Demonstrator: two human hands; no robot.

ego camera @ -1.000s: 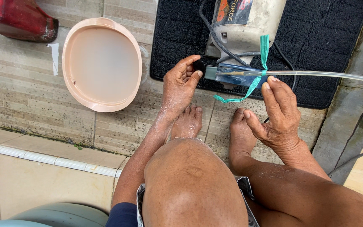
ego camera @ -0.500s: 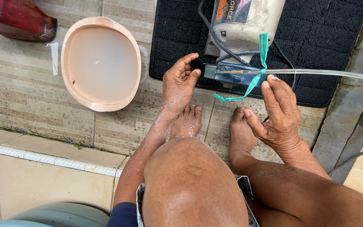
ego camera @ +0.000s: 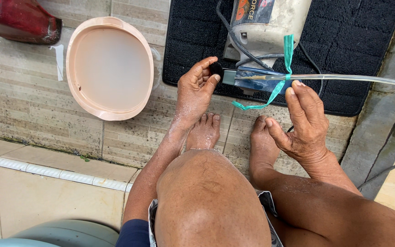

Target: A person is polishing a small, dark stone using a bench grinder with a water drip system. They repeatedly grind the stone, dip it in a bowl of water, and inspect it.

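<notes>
— What do the surfaces look like from your end?

— I see a round peach plastic basin [ego camera: 109, 67], smooth and matt, holding cloudy water. The black rubber mat [ego camera: 348, 55] is ribbed and dull. On it sits a grey-white machine body [ego camera: 270, 32], its painted casing scuffed and grimy.

— And around the hands?

— My left hand [ego camera: 196, 91] pinches a small black knob [ego camera: 216, 68], matt. My right hand [ego camera: 305, 121] touches a clear plastic tube [ego camera: 344, 78], glossy, tied with a teal plastic ribbon [ego camera: 283, 75]. The beige tiled floor [ego camera: 28, 96] looks rough and stained.
</notes>
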